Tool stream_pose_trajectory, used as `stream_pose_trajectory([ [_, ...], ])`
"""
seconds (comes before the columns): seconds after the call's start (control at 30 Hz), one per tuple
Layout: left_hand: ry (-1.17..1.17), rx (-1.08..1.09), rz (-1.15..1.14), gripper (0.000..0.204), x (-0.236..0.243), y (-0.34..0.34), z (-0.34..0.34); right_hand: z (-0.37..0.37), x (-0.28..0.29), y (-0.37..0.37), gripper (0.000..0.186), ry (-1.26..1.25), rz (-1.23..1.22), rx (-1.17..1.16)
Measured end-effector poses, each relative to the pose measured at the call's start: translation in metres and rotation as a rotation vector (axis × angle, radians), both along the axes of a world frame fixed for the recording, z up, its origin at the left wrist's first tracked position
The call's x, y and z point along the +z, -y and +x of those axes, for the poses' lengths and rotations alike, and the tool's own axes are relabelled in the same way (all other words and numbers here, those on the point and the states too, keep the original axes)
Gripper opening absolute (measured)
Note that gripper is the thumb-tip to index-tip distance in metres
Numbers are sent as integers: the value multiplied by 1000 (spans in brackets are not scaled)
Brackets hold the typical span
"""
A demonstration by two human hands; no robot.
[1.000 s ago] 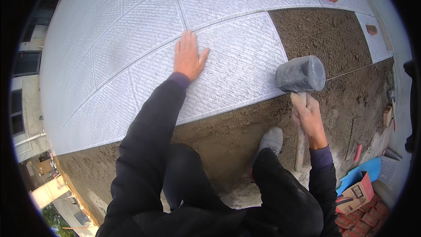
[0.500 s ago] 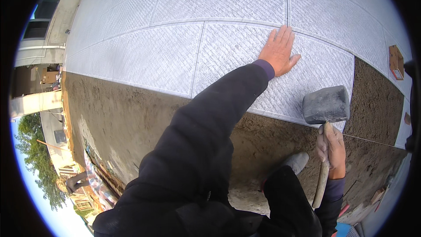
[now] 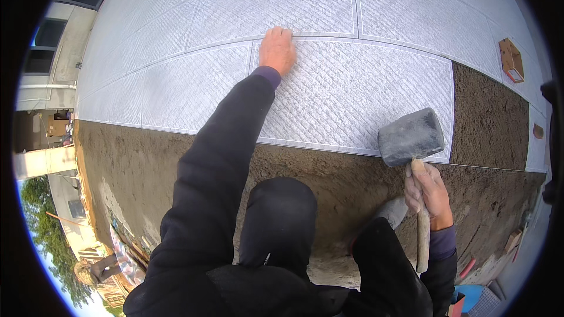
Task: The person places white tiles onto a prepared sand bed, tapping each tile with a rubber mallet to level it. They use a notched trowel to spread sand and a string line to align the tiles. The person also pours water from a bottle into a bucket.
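My right hand [image 3: 430, 191] grips the wooden handle of a rubber mallet [image 3: 411, 137] just below its dark grey, dusty head. That head is above the near right part of a pale grey stone slab [image 3: 358, 94]; whether it touches the slab I cannot tell. At the slab's far left corner, my left hand [image 3: 277, 51] rests with fingers curled at the joint with the neighbouring slabs. Its fingertips are hidden, as is anything they may hold. Grooved texture and a smooth border mark the slab's face.
More laid slabs [image 3: 276, 6] stretch away at the far side. Bare brown mortar bed [image 3: 487, 117] lies right of the slab, and more runs along its near edge. A taut string [image 3: 487, 167] crosses at the right. An open cardboard box [image 3: 511, 60] stands on slabs. Another person [image 3: 97, 270] is at the lower left.
My left hand has moved left from lying flat on the slab to the far left corner, its fingers now curled. The mallet stays in my right hand; the whole view has shifted slightly.
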State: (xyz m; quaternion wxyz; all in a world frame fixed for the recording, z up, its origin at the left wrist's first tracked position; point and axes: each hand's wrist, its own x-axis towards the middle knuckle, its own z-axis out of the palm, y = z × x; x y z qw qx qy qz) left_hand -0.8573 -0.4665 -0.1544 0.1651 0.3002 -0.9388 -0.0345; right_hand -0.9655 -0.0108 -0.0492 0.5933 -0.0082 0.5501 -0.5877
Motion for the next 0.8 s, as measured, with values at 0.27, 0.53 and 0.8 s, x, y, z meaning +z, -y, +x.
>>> stream_pose_trajectory([
  [0.27, 97, -178, -34, 18, 4, 35, 10, -4, 0, 15, 38, -125, -9, 58],
  [0.53, 177, -325, -60, 17, 8, 56, 8, -37, 0, 83, 38, -115, -69, 41],
  [0.8, 158, -335, -101, 15, 2, 61, 5, -35, -4, 91, 36, 11, 18, 185],
])
